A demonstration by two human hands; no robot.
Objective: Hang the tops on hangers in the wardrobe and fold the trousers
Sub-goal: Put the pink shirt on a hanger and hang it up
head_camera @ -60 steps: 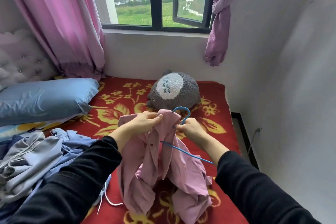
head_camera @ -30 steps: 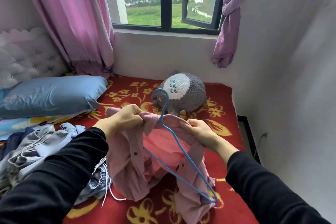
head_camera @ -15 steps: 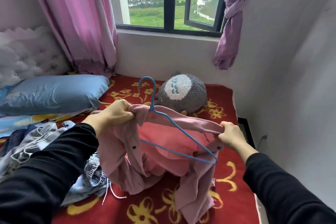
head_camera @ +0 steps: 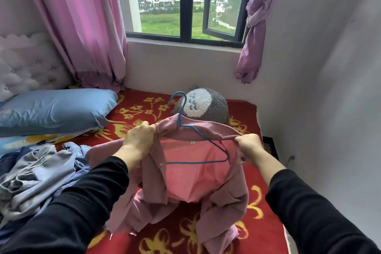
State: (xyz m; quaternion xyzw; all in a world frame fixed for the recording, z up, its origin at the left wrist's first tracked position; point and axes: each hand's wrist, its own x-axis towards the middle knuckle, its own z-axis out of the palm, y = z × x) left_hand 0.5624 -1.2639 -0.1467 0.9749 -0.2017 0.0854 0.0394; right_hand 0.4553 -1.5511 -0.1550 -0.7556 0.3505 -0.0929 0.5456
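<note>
A pink button-up top (head_camera: 191, 179) hangs open between my hands above the bed, its lower part resting on the red blanket. A blue wire hanger (head_camera: 198, 146) sits inside it, hook poking up out of the collar and right end under the right shoulder. My left hand (head_camera: 140, 140) grips the left collar edge. My right hand (head_camera: 248, 145) grips the right shoulder seam. A heap of pale blue and grey clothes (head_camera: 39, 173) lies at the left.
A grey plush toy (head_camera: 204, 105) sits just behind the top. A blue pillow (head_camera: 53, 109) lies at the left by the tufted headboard. The red flowered blanket (head_camera: 253, 229) covers the bed. White walls close the right side; a window with pink curtains is behind.
The hanger went from beside the bunched top into it, hook now up through the collar. My hands spread apart and stretched the shoulders wide, lifting the top a little.
</note>
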